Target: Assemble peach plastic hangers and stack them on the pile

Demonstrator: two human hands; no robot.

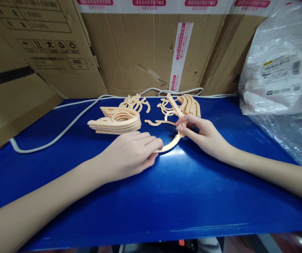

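Between my hands is a beige plastic folding hanger [170,145] with a curved arm, a straight bar and a hook. My left hand [133,154] is closed around the end of the curved arm, low over the blue table. My right hand [202,133] pinches the hanger near its joint, where the straight bar slants up and away. The hook points left from that joint. Beyond my left hand lies a stack of folded beige hangers [116,121]. Behind my right hand is a pile of loose curved hanger arms [190,103].
Loose beige hooks [133,102] lie behind the stack. A white cable [69,128] runs along the back and left of the blue table [151,211]. Cardboard boxes [140,49] wall the back and left. Clear plastic bags [274,77] sit at the right.
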